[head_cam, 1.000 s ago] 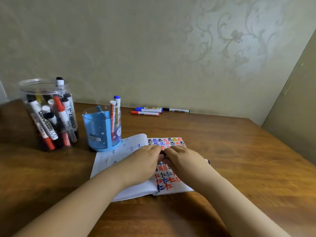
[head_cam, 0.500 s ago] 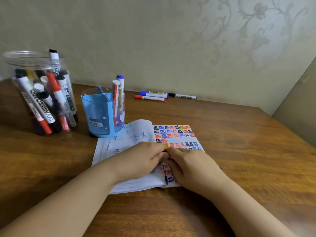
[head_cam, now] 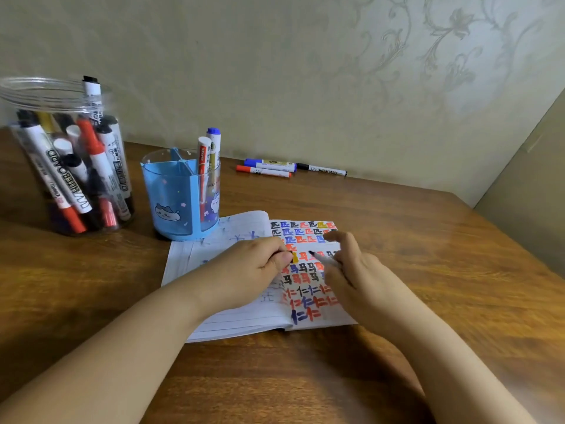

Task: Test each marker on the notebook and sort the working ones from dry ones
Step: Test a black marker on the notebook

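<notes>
The left hand [head_cam: 253, 270] lies curled over the open notebook [head_cam: 244, 316], apparently pinching a cap, though that is hard to tell. The right hand [head_cam: 357, 276] grips an uncapped marker [head_cam: 325, 260], tip over the coloured marks. Half a second ago the hands met; now they are apart. Beyond stand a blue cup [head_cam: 174, 203] and a jar [head_cam: 46, 96].

Open notebook and markers, mid-test

Notebook [head_cam: 244, 313] lies open, right page full of coloured marks; an uncapped black marker [head_cam: 325, 260] slants over it, tip toward ten o'clock; three capped markers [head_cam: 269, 168] lie at twelve.
</notes>
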The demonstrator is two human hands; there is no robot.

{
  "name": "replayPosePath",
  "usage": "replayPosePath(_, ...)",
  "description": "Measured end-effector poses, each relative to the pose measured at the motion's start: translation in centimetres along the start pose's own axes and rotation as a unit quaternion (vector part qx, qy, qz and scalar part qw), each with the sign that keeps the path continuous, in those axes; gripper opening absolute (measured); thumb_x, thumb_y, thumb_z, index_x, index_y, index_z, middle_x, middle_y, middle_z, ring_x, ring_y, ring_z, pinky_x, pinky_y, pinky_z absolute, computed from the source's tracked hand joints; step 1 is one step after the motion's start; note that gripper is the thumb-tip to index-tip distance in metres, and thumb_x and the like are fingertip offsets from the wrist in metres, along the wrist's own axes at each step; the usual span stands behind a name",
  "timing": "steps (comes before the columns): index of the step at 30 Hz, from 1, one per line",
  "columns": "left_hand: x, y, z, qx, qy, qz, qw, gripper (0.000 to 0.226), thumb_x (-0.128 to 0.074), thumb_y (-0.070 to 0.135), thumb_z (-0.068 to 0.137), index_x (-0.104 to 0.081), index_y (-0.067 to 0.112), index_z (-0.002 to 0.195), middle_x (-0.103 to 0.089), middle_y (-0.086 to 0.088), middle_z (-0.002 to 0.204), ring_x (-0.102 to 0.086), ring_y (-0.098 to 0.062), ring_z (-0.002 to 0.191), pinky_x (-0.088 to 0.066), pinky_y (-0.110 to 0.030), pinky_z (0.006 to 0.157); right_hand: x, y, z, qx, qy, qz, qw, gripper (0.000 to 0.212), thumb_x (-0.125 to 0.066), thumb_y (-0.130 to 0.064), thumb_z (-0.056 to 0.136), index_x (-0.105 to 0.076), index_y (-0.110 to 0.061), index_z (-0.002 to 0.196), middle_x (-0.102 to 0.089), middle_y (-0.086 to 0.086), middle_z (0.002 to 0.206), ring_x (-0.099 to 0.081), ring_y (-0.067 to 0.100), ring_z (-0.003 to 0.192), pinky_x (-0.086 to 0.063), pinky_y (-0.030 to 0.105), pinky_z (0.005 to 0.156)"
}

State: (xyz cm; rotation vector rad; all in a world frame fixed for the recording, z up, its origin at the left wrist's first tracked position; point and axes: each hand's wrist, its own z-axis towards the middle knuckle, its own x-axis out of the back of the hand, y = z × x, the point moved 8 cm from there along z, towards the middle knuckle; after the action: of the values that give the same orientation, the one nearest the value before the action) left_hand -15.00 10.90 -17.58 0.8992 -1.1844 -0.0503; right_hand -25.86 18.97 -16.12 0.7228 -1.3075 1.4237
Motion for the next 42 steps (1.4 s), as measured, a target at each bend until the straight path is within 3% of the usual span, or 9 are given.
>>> replayPosePath(7,0.3,0.2,-0.3,0.002,0.007,0.02,1.0,0.021,-0.038,0.037,0.096,-0.048,0.029,0.112,-0.055,0.01,0.115,-0.047,-0.002,0.096,-0.04,-0.018,0.077,2.3,-0.1,-0.8,-0.029,-0.042,0.242,0.969,0.021,-0.05,-0.019,0.095,-0.035,-0.033,0.101,-0.073,0.001,0.089,-0.051,0.011,0.053,-0.05,0.025,0.056)
replayPosePath(11,0.4,0.4,-0.5,-0.004,0.022,0.018,1.0,0.02,-0.04,0.036,0.096,-0.05,0.028,0.111,-0.056,0.009,0.113,-0.049,-0.002,0.093,-0.039,-0.013,0.07,0.6,0.5,-1.9,-0.109,-0.057,0.507,0.853,0.019,-0.043,-0.006,0.097,-0.061,-0.004,0.092,-0.071,0.018,0.087,-0.049,0.014,0.05,-0.047,0.022,0.05)
replayPosePath(15,0.2,0.4,-0.4,-0.014,0.027,0.023,0.999,0.018,-0.042,0.037,0.095,-0.051,0.028,0.107,-0.057,0.009,0.113,-0.05,-0.003,0.096,-0.04,-0.016,0.072,-1.5,1.2,-2.7,-0.168,-0.05,0.701,0.692,0.02,-0.039,0.006,0.084,-0.057,0.003,0.094,-0.063,0.028,0.076,-0.05,0.017,0.048,-0.044,0.022,0.042)
replayPosePath(19,0.0,0.4,-0.2,-0.032,0.033,0.037,0.998,0.018,-0.044,0.035,0.094,-0.051,0.027,0.108,-0.055,0.012,0.108,-0.047,-0.001,0.092,-0.035,-0.008,0.068,-1.6,1.2,-3.1,-0.102,-0.072,0.647,0.752,0.03,-0.077,-0.019,0.071,-0.054,-0.011,0.09,-0.062,0.02,0.069,-0.05,0.016,0.048,-0.041,0.021,0.042)
replayPosePath(22,-0.1,0.8,-0.2,-0.059,0.041,0.046,0.996,0.016,-0.048,0.036,0.092,-0.053,0.028,0.106,-0.054,0.015,0.103,-0.046,0.002,0.084,-0.034,-0.006,0.067,-1.6,1.5,-3.1,-0.082,-0.042,0.522,0.848,0.038,-0.065,-0.058,0.072,-0.057,-0.022,0.079,-0.058,0.011,0.057,-0.041,0.016,0.042,-0.034,0.021,0.042)
replayPosePath(25,-0.3,1.2,-0.3,-0.078,0.047,0.045,0.995,0.018,-0.051,0.036,0.09,-0.056,0.031,0.107,-0.045,0.021,0.092,-0.045,0.007,0.082,-0.034,-0.006,0.066,-1.0,2.3,-2.9,-0.106,0.028,0.472,0.875,0.032,-0.048,-0.049,0.079,-0.056,-0.017,0.08,-0.045,0.002,0.052,-0.037,0.012,0.047,-0.03,0.02,0.048)
replayPosePath(30,-0.8,1.7,-0.4,-0.095,0.046,0.036,0.994,0.021,-0.051,0.038,0.089,-0.059,0.032,0.109,-0.043,0.018,0.093,-0.048,0.002,0.085,-0.036,-0.009,0.07,-0.6,2.4,-2.9,-0.096,0.06,0.328,0.938,0.028,-0.067,-0.029,0.083,-0.05,-0.012,0.067,-0.056,0.015,0.064,-0.05,0.018,0.058,-0.036,0.027,0.052)
replayPosePath(37,-1.0,1.7,-0.5,-0.098,0.039,0.029,0.994,0.022,-0.051,0.038,0.089,-0.058,0.033,0.109,-0.042,0.024,0.088,-0.048,0.006,0.08,-0.034,-0.009,0.066,-0.7,2.5,-3.1,-0.093,0.057,0.304,0.946,0.032,-0.062,-0.01,0.085,-0.042,-0.012,0.061,-0.043,-0.005,0.051,-0.037,0.007,0.046,-0.027,0.015,0.042)
replayPosePath(42,-1.0,1.8,-0.5,-0.112,0.041,0.019,0.993,0.024,-0.047,0.035,0.091,-0.059,0.027,0.11,-0.05,0.022,0.092,-0.049,0.003,0.083,-0.037,-0.01,0.073,-1.0,2.4,-3.0,-0.089,0.042,0.296,0.95,0.032,-0.063,-0.013,0.086,-0.042,-0.01,0.063,-0.05,0.013,0.059,-0.043,0.014,0.053,-0.031,0.022,0.045)
